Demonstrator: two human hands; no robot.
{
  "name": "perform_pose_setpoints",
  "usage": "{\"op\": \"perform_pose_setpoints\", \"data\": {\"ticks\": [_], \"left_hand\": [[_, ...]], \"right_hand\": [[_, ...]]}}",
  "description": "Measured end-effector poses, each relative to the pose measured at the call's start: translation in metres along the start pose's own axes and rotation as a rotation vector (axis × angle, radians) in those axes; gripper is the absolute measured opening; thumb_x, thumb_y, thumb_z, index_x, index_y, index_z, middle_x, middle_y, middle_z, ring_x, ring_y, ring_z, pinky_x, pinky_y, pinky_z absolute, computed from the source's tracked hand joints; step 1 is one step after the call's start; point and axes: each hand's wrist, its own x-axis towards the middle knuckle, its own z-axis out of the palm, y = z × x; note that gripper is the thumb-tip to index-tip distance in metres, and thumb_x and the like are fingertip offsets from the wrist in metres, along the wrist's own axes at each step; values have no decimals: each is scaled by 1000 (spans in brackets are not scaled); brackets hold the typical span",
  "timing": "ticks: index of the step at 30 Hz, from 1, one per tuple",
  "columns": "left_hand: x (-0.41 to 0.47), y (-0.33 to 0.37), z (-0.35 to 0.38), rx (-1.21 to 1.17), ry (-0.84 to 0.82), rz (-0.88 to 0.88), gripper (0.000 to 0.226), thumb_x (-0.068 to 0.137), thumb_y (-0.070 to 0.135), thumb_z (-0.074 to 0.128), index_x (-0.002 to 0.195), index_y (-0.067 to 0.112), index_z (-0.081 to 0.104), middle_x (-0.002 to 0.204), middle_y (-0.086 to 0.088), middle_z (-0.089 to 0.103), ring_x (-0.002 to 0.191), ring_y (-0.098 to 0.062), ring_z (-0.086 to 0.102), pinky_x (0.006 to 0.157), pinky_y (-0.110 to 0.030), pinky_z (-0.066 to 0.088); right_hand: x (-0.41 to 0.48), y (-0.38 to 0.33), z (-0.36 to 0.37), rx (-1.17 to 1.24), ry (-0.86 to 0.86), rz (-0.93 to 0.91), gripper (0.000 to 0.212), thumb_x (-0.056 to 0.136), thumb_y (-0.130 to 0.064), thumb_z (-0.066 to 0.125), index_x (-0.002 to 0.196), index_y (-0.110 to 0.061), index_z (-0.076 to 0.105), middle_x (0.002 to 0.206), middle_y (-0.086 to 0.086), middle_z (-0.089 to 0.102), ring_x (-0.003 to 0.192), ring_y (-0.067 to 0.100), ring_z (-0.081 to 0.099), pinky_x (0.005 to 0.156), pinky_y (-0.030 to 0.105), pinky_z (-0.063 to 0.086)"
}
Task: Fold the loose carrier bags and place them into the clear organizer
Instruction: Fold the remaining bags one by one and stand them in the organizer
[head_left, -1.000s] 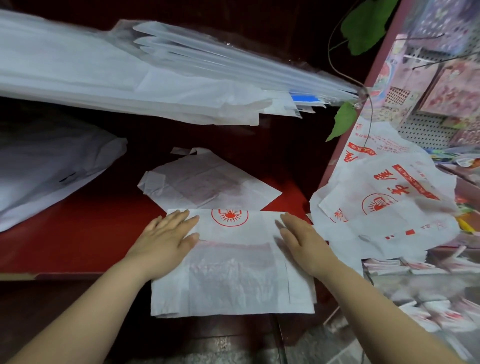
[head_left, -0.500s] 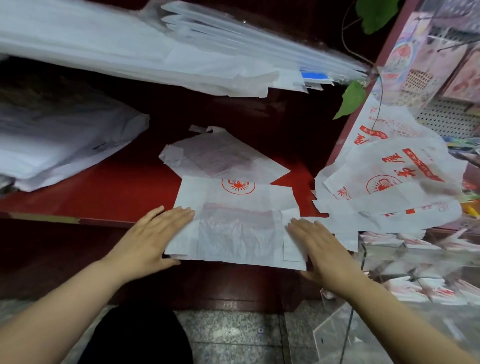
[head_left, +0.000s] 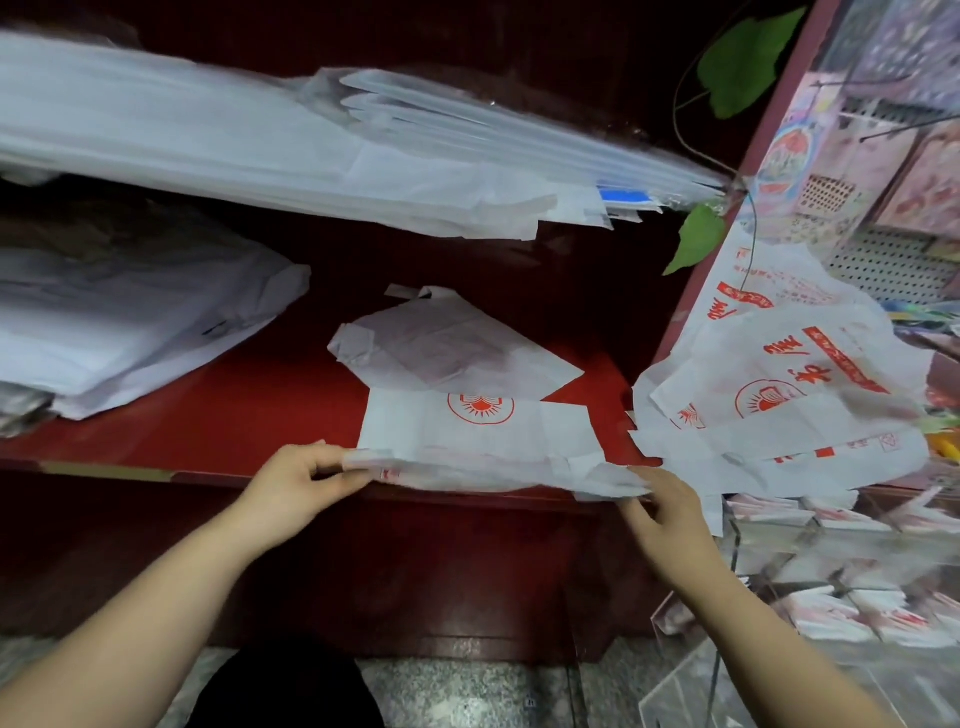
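A white carrier bag with a red round logo (head_left: 483, 436) lies on the red shelf (head_left: 234, 415), its near edge lifted. My left hand (head_left: 298, 480) pinches the bag's near left corner. My right hand (head_left: 662, 509) pinches the near right corner. Behind it lies another flattened white bag (head_left: 447, 345). A heap of loose white bags with red print (head_left: 779, 400) hangs over the edge at the right. The clear organizer (head_left: 810, 597) stands at the lower right, holding several folded bags.
Stacks of white bags (head_left: 130, 322) sit at the shelf's left, and a long pile of clear and white bags (head_left: 311, 150) lies on the shelf above. Green leaves (head_left: 696, 236) hang near the red post at right. Grey stone floor (head_left: 467, 691) shows below.
Both hands, flat on the bag a second ago, have slid to its near edge and now pinch the two corners, lifting that edge off the shelf.
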Motion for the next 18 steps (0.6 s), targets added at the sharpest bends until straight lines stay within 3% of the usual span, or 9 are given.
{"op": "perform_pose_setpoints", "data": {"ticks": [2, 4, 6, 9, 12, 14, 16, 18], "left_hand": [[-1, 4, 1, -92, 44, -51, 46, 84, -2, 58, 71, 40, 69, 82, 19, 66, 68, 21, 56, 74, 7, 33], [0, 9, 7, -139, 133, -114, 30, 88, 1, 54, 72, 25, 65, 74, 19, 65, 61, 15, 57, 62, 2, 39], [3, 11, 16, -102, 239, -154, 29, 90, 6, 52, 67, 20, 62, 58, 15, 63, 59, 2, 56, 55, -5, 36], [10, 13, 27, 22, 360, -215, 33, 92, 10, 49, 60, 4, 52, 57, -3, 46, 59, -18, 39, 54, -25, 29], [15, 17, 34, 170, 413, -245, 41, 94, 13, 47, 54, 11, 36, 51, -2, 34, 53, -20, 32, 65, -38, 32], [17, 19, 35, 254, 445, -266, 42, 95, 15, 45, 54, 14, 35, 48, 1, 35, 50, -16, 35, 89, -41, 34], [18, 18, 35, 352, 473, -255, 37, 96, 17, 43, 59, 14, 46, 49, 3, 43, 56, -17, 44, 101, -36, 24], [20, 17, 34, 440, 490, -251, 30, 96, 22, 40, 80, 8, 62, 60, -4, 58, 71, -24, 48, 99, -30, 18]], "right_hand": [[2, -6, -2, 27, -9, 105, 47, 66, -52, 33, 63, -16, 64, 69, -13, 57, 74, 15, 49, 77, 33, 33], [6, -11, -3, -2, -42, 166, 32, 73, -48, 37, 52, -25, 44, 58, -12, 44, 63, 9, 42, 75, 29, 26], [13, -17, -3, -35, -85, 238, 36, 87, -31, 43, 52, -24, 35, 54, -7, 40, 60, 8, 38, 76, 29, 25], [25, -20, 2, -150, -116, 312, 33, 88, -32, 35, 56, -23, 32, 56, -6, 39, 68, 19, 39, 76, 26, 20], [33, -18, 9, -263, -126, 358, 38, 94, -17, 38, 57, -20, 32, 57, -5, 39, 75, 23, 42, 73, 26, 15], [38, -20, 12, -334, -131, 378, 37, 93, -16, 38, 56, -20, 31, 57, -4, 38, 76, 24, 42, 71, 28, 13], [43, -23, 15, -407, -152, 395, 37, 92, -16, 36, 56, -20, 30, 57, -5, 37, 75, 23, 42, 75, 31, 17], [47, -26, 18, -481, -179, 400, 37, 93, -18, 34, 57, -22, 28, 58, -6, 35, 75, 22, 42, 87, 33, 23]]}}
